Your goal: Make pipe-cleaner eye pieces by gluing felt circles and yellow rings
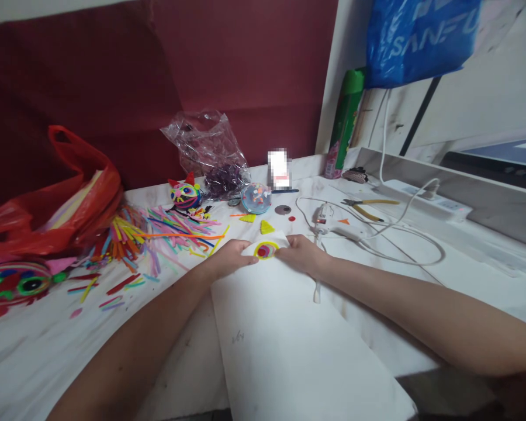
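Note:
My left hand (233, 257) and my right hand (301, 255) meet at the far end of a large white sheet (284, 333). Between them is a round, eye-like coiled piece (266, 251) with yellow, purple and red rings. Both thumbs are at its edges, on opposite sides, and the fingers are closed, partly hidden beneath. White paper shows behind the piece. Just beyond lie two small yellow fuzzy triangles, the nearer one (267, 227) close to my fingers. A white hot glue gun (333, 222) lies to the right of my right hand.
Cut pipe cleaners (127, 234) spread at left, near a red plastic bag (92, 199) and a decorated cat-like face (20, 283). A smaller decorated ball (185, 195), clear bag (210, 140) and round container (256, 199) stand behind. Pliers (368, 206), a green spray can (345, 126) and looping cable are right.

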`<state>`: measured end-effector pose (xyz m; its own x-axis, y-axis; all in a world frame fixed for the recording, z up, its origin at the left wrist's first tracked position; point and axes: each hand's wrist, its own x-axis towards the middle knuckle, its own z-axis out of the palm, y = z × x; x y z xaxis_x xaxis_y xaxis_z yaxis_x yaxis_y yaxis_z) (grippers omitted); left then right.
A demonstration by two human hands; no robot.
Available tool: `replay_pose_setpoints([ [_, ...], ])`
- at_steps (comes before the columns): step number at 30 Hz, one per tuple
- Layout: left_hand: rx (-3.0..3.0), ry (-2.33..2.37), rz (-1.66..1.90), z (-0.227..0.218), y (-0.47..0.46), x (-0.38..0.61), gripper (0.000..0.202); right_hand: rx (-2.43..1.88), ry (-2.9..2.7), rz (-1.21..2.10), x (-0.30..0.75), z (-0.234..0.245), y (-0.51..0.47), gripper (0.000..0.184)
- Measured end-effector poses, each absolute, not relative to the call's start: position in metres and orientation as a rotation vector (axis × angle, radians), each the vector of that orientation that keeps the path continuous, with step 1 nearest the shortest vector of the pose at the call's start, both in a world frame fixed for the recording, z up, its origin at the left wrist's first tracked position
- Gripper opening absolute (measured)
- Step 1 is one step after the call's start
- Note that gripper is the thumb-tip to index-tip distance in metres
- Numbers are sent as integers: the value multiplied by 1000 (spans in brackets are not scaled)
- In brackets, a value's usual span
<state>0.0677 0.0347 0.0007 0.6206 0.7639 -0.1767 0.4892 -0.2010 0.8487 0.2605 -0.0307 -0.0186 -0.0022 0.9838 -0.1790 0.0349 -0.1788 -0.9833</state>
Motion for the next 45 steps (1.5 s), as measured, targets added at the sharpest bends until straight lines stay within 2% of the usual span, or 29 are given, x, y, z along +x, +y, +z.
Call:
replay_pose_setpoints([
  [14, 1770, 973, 280, 7, 39, 60, 37, -1485, -1127, 1307, 263, -15, -30, 5],
  [23, 2162, 1009, 411, 3, 39, 64, 25, -1390, -1132, 1424, 265, -13, -31, 7],
  [33, 1786, 933, 298, 0, 46, 57, 27, -1450, -1079, 1389, 266, -12, -30, 2],
  [42, 2077, 1076, 363, 1, 45, 61, 32, -1320, -983, 1484, 270, -16, -26, 13],
  [45, 2076, 1054, 289, 2, 45, 60, 31, -1290, -1011, 1530, 270, -16, -27, 9],
])
